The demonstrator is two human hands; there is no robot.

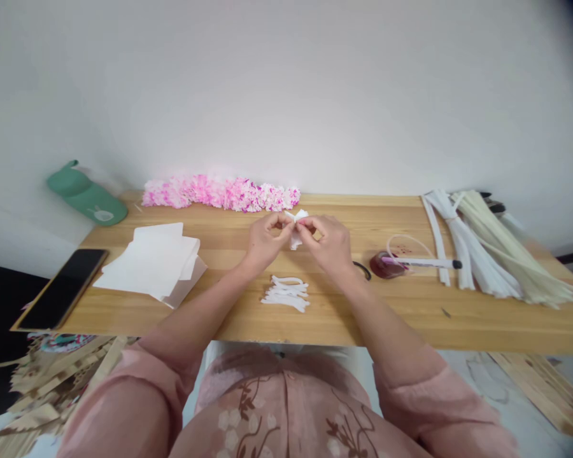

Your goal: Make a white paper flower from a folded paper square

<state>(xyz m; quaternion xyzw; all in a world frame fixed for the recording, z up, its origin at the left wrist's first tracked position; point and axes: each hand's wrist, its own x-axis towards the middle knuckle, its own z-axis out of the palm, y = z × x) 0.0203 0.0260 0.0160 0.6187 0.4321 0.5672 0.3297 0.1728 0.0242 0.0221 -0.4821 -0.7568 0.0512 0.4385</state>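
Light, even fingertip pressure is probably being called for, lest the thin white piece [296, 240] be crumpled. Above the table [239, 313], its left side is being pinched by the left hand [266, 239], thumb against fingers, and its right side by the right hand [329, 240], similarly closed.

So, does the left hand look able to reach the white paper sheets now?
Probably yes: the white paper sheets lie to the left of the left hand, with nothing visible between them. That hand is pinching a small white piece, though, so it may need to let go first.
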